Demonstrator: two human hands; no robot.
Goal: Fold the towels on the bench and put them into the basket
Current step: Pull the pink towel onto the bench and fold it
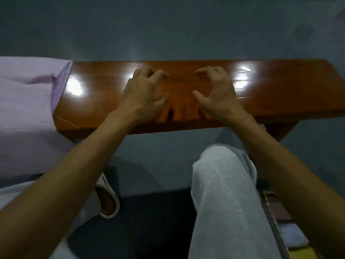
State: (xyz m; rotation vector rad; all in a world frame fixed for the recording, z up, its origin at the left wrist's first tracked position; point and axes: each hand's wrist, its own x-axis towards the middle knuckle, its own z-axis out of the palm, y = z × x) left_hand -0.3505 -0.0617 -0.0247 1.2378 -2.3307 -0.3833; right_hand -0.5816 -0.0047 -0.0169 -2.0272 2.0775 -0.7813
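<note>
So where this stands: one lilac towel (24, 109) isn't folded yet. It's draped over the left end of the bench (280, 94) and hangs down the near side, a bit rumpled. The rest of the bench top is bare glossy wood, so as far as I can tell that's the last towel on it, though the view cuts off the left end.

Both hands hover over the middle of the bench and hold nothing. The left hand (143, 92) and right hand (216, 92) both have fingers bent and spread, thumbs well apart from the fingers. Whether the fingertips touch the wood, I can't tell.

Down at the near right there's what looks like the basket (274, 225), mostly cut off by the frame and the right arm. Inside I can make out flat layers in brown, pale blue and yellow, probably folded towels, but it's too blurry to swear to.

My guess: most of the job is done, with the lilac one left to fold and drop in.
</note>
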